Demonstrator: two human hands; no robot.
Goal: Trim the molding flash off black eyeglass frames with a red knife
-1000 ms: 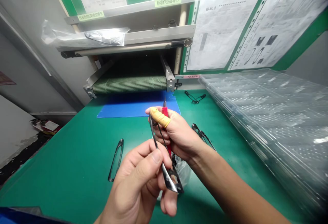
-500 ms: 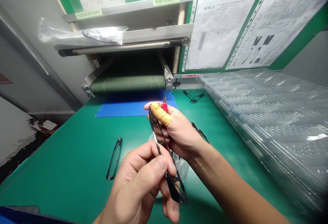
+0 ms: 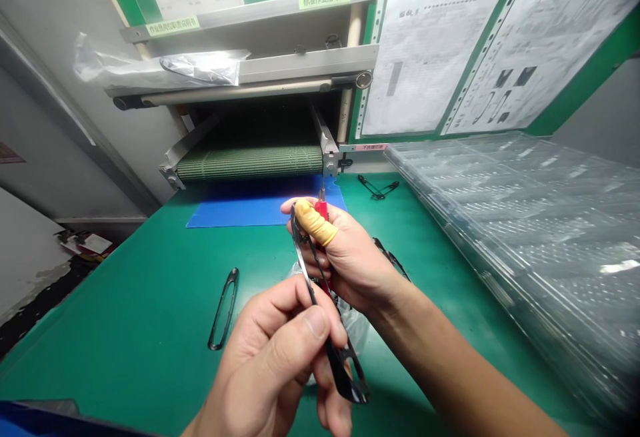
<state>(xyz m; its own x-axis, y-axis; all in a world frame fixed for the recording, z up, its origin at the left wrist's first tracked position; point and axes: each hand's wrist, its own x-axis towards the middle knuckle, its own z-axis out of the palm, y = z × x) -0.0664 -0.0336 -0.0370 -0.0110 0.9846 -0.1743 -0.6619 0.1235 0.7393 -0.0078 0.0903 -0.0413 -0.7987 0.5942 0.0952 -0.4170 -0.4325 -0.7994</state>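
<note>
Well, the left hand (image 3: 265,364) is closing its grip on a slim black loop-shaped frame (image 3: 345,374), thumb on top, while the right hand (image 3: 350,260), its thumb capped by a yellow finger cot (image 3: 310,222), is gripping a red-handled tool (image 3: 323,209) against the frame's upper end, above the green counter (image 3: 125,317). Behind them, a blue mat (image 3: 240,214) is lying before a conveyor belt (image 3: 250,162), clear plastic trays (image 3: 515,224) are stacked along the right, and instruction sheets (image 3: 425,57) are hanging overhead

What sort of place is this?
Probably a factory workstation for small parts: the left hand holds a thin black frame and the right hand a red-handled tool, over a green bench mat, beside a conveyor belt, posted instruction sheets and stacked clear plastic trays.
</note>
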